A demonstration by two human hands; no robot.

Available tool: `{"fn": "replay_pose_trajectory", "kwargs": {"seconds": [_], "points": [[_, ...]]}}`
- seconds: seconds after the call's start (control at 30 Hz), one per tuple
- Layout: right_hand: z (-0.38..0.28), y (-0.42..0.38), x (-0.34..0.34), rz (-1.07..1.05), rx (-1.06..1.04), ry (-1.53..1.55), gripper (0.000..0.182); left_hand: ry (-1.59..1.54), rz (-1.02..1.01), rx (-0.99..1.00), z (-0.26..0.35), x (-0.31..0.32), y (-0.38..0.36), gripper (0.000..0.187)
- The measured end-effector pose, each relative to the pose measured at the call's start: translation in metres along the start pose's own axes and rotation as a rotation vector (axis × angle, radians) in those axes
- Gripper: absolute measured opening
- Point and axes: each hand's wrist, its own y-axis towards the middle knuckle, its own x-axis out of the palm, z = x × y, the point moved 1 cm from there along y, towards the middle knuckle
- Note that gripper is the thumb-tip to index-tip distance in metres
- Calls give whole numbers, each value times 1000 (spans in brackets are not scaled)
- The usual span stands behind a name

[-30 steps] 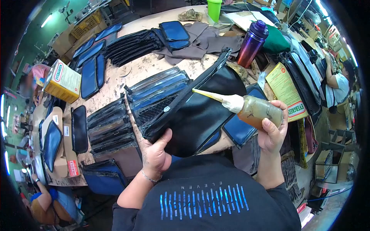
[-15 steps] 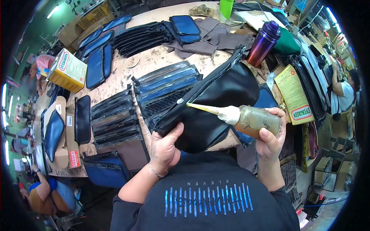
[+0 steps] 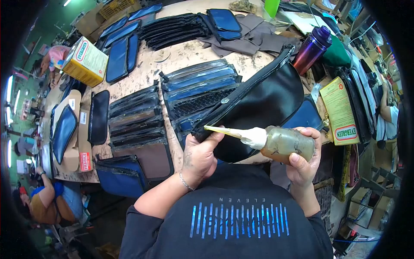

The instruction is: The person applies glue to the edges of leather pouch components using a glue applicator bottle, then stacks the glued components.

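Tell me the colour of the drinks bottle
The drinks bottle shades from purple at the top to red lower down; it shows best in the head view.

Strong fisheye curvature, black corners, glossy highlights.

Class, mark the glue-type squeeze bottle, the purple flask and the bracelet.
squeeze bottle [image 3: 290, 144]: head view, its body
purple flask [image 3: 311, 48]: head view, its side
bracelet [image 3: 186, 182]: head view, its chain

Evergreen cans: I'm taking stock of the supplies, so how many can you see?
2. One Evergreen can is at the left, beside blue pouches; the other is just right of the right hand. Others may be hidden.
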Motion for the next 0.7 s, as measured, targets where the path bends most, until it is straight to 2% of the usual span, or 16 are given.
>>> {"fn": "replay_pose_trajectory", "kwargs": {"seconds": [0.13,0.27,0.37,0.43,0.5,0.57,0.63,0.7], "points": [[-2,-1,3,-13,4,-19,49,-25,18,78,0,6,0,15],[-2,-1,4,15,-16,-35,49,-48,25,13,-5,0,1,12],[-2,-3,7,-47,3,-60,49,-54,38,81,-3,8,-1,12],[-2,-3,7,-24,8,-84,49,-106,46,49,-4,6,-1,11],[-3,-2,7,17,-2,-45,50,-71,15,3,-6,0,0,10],[-4,-3,9,-4,7,-36,51,78,130,98,1,10,-3,8],[-1,-3,3,-130,34,-98,53,327,145,-257,-2,-11,-3,24],[0,-1,6,-123,101,10,53,672,-54,279,-23,-36,9,23]]}}
